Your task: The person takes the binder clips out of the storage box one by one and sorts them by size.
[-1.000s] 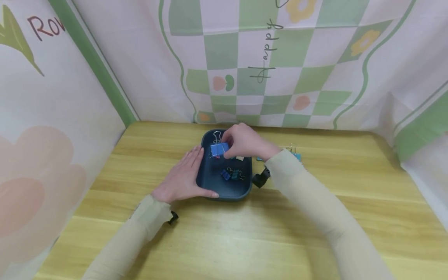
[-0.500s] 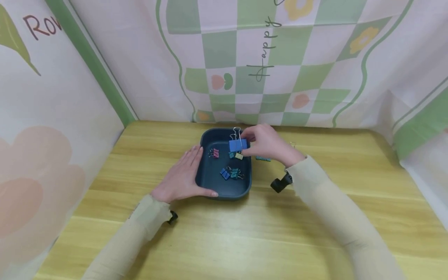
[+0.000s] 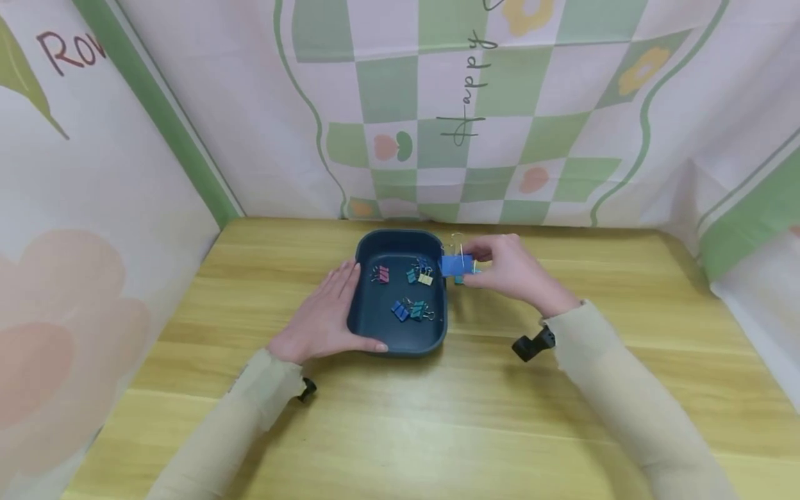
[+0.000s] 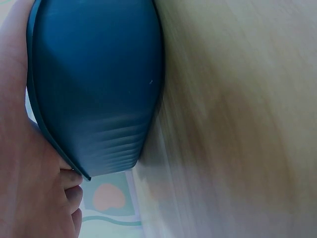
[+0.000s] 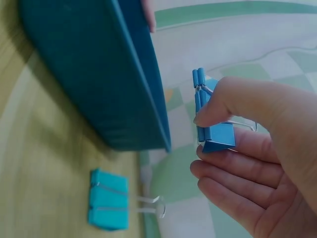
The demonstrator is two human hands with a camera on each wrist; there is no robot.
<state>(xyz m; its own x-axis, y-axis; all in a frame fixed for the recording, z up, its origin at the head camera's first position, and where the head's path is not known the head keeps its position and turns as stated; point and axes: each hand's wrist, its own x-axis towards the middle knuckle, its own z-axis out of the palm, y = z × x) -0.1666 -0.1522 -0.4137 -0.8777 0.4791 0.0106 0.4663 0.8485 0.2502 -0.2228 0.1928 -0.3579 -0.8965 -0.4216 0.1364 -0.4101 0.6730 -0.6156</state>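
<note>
A large blue binder clip is pinched between the thumb and fingers of my right hand, held up just past the right rim of a dark blue tray. In the right wrist view the same blue binder clip shows its wire handles. My left hand rests along the tray's left side, fingers straight, thumb at the near corner. Inside the tray lie small binder clips: a pink group, a yellow one among blue and teal ones, and a blue one beside a teal one.
A large teal binder clip lies on the wooden table beside the tray, partly hidden behind my right hand in the head view. A patterned curtain hangs at the table's back edge. The wooden table stretches around the tray.
My right hand has carried the large blue binder clip rightward from over the tray to beyond its right rim. The small clips beneath have come into view. My left hand stays put.
</note>
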